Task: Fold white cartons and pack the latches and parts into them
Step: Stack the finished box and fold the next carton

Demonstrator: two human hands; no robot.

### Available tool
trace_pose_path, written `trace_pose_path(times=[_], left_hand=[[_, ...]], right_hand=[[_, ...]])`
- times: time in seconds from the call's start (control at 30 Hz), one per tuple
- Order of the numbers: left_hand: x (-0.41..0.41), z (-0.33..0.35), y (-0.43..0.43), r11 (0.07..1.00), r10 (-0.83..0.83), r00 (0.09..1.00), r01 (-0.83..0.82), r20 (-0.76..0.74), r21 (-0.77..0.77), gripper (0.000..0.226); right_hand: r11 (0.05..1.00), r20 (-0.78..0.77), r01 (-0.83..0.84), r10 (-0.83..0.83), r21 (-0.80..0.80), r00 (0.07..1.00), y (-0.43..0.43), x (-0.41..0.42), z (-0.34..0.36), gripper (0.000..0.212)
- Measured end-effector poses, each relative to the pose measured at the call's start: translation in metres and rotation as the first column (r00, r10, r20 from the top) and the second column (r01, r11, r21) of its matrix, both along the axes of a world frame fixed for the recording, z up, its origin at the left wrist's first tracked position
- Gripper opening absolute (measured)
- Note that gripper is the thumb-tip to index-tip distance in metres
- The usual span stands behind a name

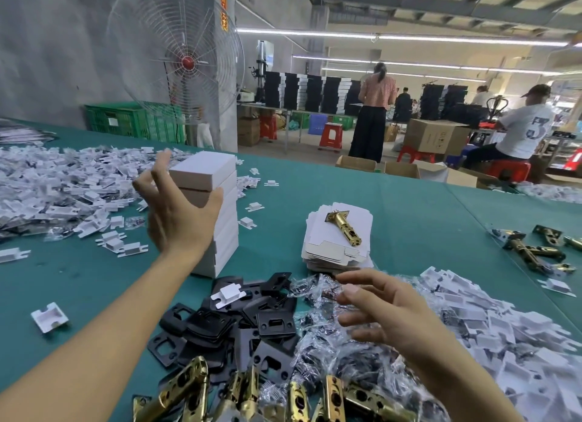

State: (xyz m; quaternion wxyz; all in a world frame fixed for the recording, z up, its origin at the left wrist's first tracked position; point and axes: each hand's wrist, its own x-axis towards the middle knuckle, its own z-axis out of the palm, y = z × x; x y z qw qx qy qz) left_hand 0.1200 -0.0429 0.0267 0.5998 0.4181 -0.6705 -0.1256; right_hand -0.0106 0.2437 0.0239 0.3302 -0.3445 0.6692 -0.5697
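My left hand (pixel 182 213) is open with fingers spread, thumb against the side of one stack of folded white cartons (pixel 217 220), about six high, though the lower seams are hard to count; my right hand (pixel 387 311) is open too, fingers loosely spread over a heap of clear parts bags (pixel 318 352), and I cannot tell whether it touches them; between the hands lies one pile of flat carton blanks (pixel 333 251) with a single brass latch (pixel 343 228) lying across it; at the near edge I count roughly six more brass latches (pixel 252 396), and about four more latches (pixel 532 251) far right; black plates (pixel 239 321) lie heaped, too overlapped to count; white inserts (pixel 63 185) lie in two big drifts, left and right; all of it sits on a green-covered table (pixel 425 220); beyond stand one large fan (pixel 176 62), a green crate (pixel 132 119), red stools (pixel 330 135), cardboard boxes (pixel 431 136) and people working at far benches
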Motion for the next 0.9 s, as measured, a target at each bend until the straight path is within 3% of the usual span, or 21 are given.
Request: trace_pose_path(times=[0.1,0.17,0.23,0.3,0.37,0.43,0.53,0.6,0.7,0.83,0.9], left_hand=[[-0.009,-0.009,0.027,0.936,-0.085,0.996,0.092,0.034,-0.339,0.035],[-0.020,-0.014,0.047,0.894,-0.187,0.966,0.242,0.177,-0.378,0.017],[-0.036,-0.017,0.063,0.875,-0.330,0.854,0.437,0.403,-0.208,0.008],[-0.057,-0.021,0.071,0.849,-0.464,0.660,0.522,0.591,0.085,0.013],[-0.078,-0.025,0.072,0.809,-0.558,0.516,0.513,0.650,0.287,0.023],[-0.098,-0.027,0.070,0.772,-0.614,0.474,0.525,0.631,0.357,0.030],[-0.123,-0.027,0.061,0.769,-0.621,0.474,0.523,0.625,0.367,0.044],[-0.134,-0.029,0.055,0.769,-0.620,0.425,0.493,0.660,0.406,0.059],[-0.143,-0.035,0.057,0.818,-0.540,0.389,0.451,0.746,0.357,0.067],[-0.153,-0.037,0.069,0.901,-0.350,0.424,0.395,0.835,0.177,0.059],[-0.158,-0.036,0.074,0.899,-0.373,0.425,0.387,0.825,0.207,0.059]], right_hand=[[0.980,-0.254,0.016,0.036,0.199,0.967,-0.013,-0.015,0.004,0.010],[0.956,-0.464,0.107,0.033,0.272,0.885,-0.037,-0.033,0.005,0.013],[0.936,-0.612,0.248,-0.046,0.250,0.789,-0.068,-0.058,0.003,0.021],[0.909,-0.697,0.354,-0.109,0.218,0.709,-0.097,-0.082,0.001,0.032],[0.891,-0.750,0.389,-0.089,0.234,0.656,-0.119,-0.101,-0.007,0.039],[0.869,-0.778,0.405,-0.037,0.285,0.627,-0.131,-0.113,-0.017,0.039],[0.850,-0.795,0.457,-0.080,0.260,0.601,-0.136,-0.122,-0.028,0.033],[0.841,-0.799,0.498,-0.145,0.211,0.584,-0.135,-0.125,-0.032,0.031],[0.843,-0.745,0.512,-0.231,0.168,0.626,-0.131,-0.134,-0.033,0.039],[0.836,-0.422,0.549,-0.498,-0.002,0.758,-0.126,-0.141,-0.028,0.014],[0.814,-0.202,0.579,-0.576,-0.048,0.792,-0.126,-0.142,-0.028,0.022]])
